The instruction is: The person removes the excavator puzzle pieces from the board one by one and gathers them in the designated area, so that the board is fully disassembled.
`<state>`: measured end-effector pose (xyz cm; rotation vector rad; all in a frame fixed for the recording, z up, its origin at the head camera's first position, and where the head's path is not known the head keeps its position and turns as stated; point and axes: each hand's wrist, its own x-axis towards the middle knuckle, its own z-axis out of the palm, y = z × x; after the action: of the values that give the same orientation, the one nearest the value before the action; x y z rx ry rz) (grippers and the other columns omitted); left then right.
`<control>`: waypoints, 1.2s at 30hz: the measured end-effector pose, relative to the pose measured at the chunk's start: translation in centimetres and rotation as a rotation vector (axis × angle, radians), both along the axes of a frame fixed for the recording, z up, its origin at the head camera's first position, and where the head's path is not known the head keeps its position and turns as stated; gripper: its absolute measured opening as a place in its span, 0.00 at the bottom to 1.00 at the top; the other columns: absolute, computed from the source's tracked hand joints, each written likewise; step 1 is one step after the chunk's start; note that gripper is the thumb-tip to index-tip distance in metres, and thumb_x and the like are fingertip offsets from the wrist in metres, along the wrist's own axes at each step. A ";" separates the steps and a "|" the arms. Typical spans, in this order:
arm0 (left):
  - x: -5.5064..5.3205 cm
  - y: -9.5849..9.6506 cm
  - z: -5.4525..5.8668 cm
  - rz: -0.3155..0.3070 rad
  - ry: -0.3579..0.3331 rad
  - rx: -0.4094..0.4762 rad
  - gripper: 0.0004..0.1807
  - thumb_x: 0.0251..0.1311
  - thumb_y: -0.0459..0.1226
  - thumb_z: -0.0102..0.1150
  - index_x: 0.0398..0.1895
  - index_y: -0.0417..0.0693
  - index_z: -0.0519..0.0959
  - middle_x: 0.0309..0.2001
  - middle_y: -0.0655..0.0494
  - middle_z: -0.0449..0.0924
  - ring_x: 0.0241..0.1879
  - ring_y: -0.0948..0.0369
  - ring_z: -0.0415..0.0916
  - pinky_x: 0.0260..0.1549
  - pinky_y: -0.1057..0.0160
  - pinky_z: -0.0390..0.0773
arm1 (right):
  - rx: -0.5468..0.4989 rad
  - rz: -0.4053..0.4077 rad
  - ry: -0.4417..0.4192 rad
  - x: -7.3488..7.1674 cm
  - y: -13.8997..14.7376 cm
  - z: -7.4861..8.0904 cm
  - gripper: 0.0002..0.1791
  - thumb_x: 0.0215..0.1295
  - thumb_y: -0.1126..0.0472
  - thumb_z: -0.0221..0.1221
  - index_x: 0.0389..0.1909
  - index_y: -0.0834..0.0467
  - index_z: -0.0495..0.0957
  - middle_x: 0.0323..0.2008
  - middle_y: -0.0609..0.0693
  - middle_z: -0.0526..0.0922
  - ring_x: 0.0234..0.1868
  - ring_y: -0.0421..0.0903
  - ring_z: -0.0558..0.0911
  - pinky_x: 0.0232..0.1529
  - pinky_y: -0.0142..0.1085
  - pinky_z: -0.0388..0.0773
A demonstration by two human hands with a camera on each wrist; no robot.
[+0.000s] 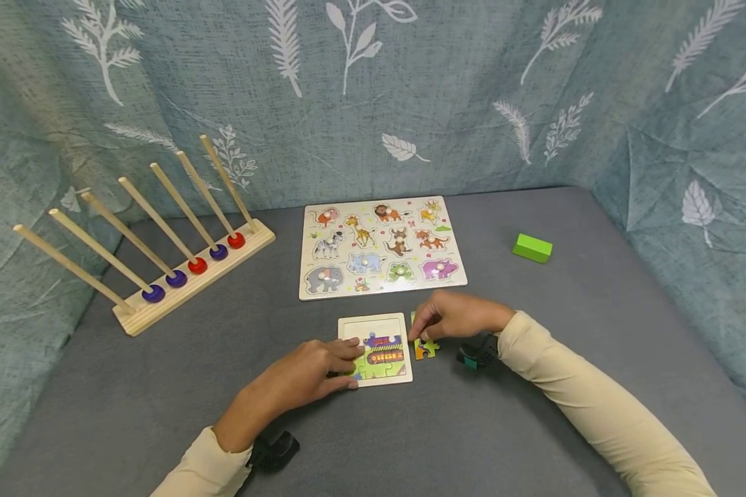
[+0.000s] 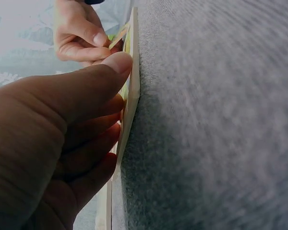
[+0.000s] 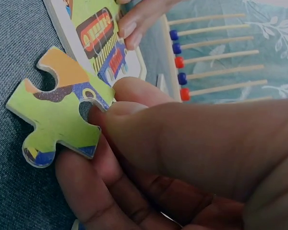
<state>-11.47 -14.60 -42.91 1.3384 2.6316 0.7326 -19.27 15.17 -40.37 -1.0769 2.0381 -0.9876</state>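
Note:
A small wooden jigsaw tray (image 1: 373, 326) lies on the table, its lower part filled with pieces showing a purple and orange tracked vehicle; its upper part is bare wood. My left hand (image 1: 313, 373) rests on the tray's left side, fingers extended over the pieces and thumb at the near edge. Just off the tray's right edge, my right hand (image 1: 456, 316) pinches a green jigsaw piece (image 3: 57, 112) with orange and blue patches between thumb and fingers. In the left wrist view, the left thumb (image 2: 117, 62) touches the tray's rim. A sliver of yellow-green (image 1: 413, 316) shows behind the right hand.
Behind the tray lies an animal peg puzzle board (image 1: 379, 290). To the left stands a wooden rack (image 1: 193, 283) with upright dowels and red and blue beads. A green block (image 1: 532, 248) sits at the right, and a patterned curtain (image 1: 447, 90) hangs behind the table.

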 end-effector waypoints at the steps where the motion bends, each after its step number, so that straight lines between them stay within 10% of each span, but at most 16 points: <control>1: 0.0 0.0 0.0 0.002 -0.002 0.001 0.17 0.60 0.39 0.67 0.50 0.39 0.84 0.58 0.46 0.77 0.61 0.52 0.71 0.54 0.51 0.75 | 0.002 -0.001 0.002 0.0 0.0 0.0 0.11 0.63 0.76 0.57 0.42 0.67 0.85 0.39 0.49 0.84 0.38 0.38 0.79 0.41 0.33 0.79; 36: 0.3 0.2 0.3 0.041 -0.025 -0.025 0.17 0.58 0.39 0.68 0.48 0.40 0.85 0.58 0.47 0.77 0.62 0.52 0.70 0.55 0.50 0.73 | -0.079 -0.052 0.104 0.2 -2.2 0.4 0.10 0.67 0.71 0.57 0.46 0.67 0.83 0.40 0.53 0.86 0.41 0.42 0.83 0.42 0.33 0.80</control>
<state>-11.20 -14.36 -42.58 1.2644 2.6474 0.7135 -19.07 12.94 -39.94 -1.1435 2.1355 -1.0667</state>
